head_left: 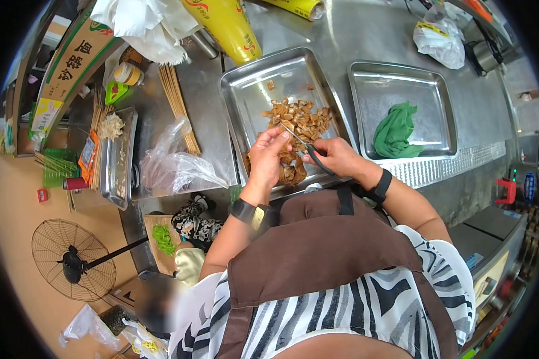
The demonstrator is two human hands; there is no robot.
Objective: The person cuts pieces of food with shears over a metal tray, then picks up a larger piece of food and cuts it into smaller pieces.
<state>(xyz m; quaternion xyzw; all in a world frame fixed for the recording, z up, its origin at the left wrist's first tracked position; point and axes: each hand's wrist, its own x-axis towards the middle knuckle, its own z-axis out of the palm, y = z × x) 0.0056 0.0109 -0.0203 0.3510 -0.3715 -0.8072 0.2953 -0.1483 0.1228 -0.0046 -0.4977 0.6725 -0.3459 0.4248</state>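
Brown food pieces lie heaped in a large metal tray, with bigger folded pieces near its front edge. Over the heap, my left hand pinches a small brown piece between thumb and fingers. My right hand is wrapped round the dark handles of a pair of scissors, whose blades point left to the fingertips of my left hand. To the right, a green cloth sits crumpled in a second metal tray.
Wooden skewers and a clear plastic bag lie left of the large tray. A yellow container touches its back edge. A narrow tray is farther left. Another person is low at the left, near a fan.
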